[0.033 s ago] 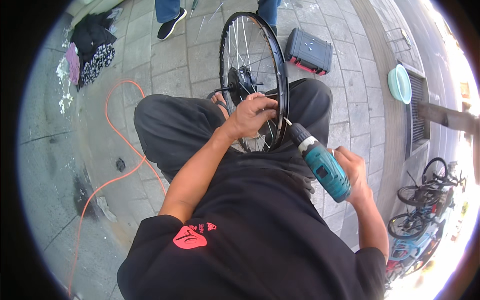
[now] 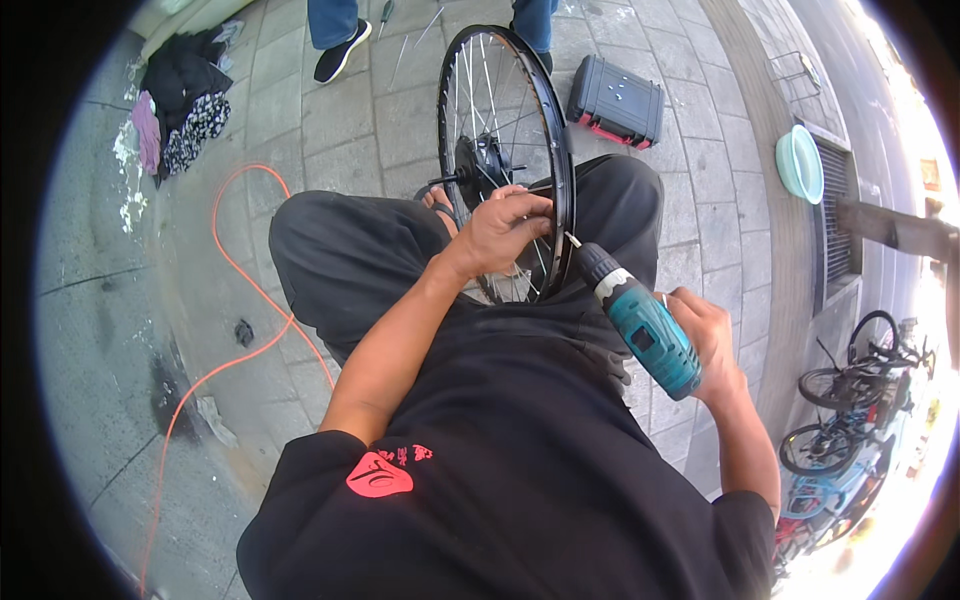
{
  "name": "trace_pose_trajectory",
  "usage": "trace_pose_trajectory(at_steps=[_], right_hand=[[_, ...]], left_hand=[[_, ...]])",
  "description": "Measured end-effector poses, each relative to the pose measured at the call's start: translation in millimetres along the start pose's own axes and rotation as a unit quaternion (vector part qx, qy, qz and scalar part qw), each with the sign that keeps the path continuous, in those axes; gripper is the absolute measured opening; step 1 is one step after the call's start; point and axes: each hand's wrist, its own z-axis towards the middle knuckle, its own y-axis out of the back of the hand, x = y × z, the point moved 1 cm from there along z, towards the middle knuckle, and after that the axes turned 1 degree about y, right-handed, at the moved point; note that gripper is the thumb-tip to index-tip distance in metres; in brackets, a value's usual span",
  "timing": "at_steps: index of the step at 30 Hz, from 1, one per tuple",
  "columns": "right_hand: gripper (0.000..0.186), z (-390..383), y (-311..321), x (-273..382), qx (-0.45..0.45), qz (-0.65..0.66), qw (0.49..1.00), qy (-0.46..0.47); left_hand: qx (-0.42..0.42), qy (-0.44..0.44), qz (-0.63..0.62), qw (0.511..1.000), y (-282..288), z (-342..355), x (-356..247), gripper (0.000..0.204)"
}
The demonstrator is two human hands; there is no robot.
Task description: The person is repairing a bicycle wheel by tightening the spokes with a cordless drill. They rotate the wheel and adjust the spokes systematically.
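Between my knees stands a spoked bicycle wheel with a black rim [image 2: 563, 180] and a large dark hub [image 2: 478, 165]; no tyre is on it. My left hand [image 2: 503, 230] is closed at the inner side of the rim, fingers pinched among the spokes. Which spoke it grips is hidden by the fingers. My right hand [image 2: 708, 340] is wrapped around the handle of a teal and black cordless drill [image 2: 648, 330]. The drill's bit [image 2: 573, 240] points at the outer face of the rim, touching or very near it, across from my left fingertips.
A black tool case [image 2: 617, 100] with small pieces on its lid lies beyond the wheel. Another person's shoe [image 2: 342, 52], a screwdriver [image 2: 387, 12] and loose spokes are near the top. An orange hose [image 2: 225, 365] loops at left by a clothes pile [image 2: 185, 75]. A basin [image 2: 800, 165] and parked bicycles [image 2: 835, 390] stand right.
The view has shifted very slightly. Both hands, the drill and the wheel keep the same positions relative to each other.
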Motion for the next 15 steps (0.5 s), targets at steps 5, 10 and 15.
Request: trace_pose_trajectory(at_steps=[5, 10, 15], right_hand=[[0.045, 5.9, 2.3, -5.5, -0.002, -0.009, 1.000, 0.020], [0.049, 7.6, 6.7, -10.3, 0.010, -0.019, 0.999, 0.025], [0.044, 9.0, 7.3, -20.5, 0.011, -0.004, 0.999, 0.043]], left_hand=[[-0.030, 0.028, 0.005, 0.999, -2.8, -1.2, -2.2, 0.024], [0.010, 0.017, -0.001, 1.000, -0.5, 4.5, -2.6, 0.024], [0.013, 0.028, 0.019, 0.999, 1.0, 5.6, -4.9, 0.024]])
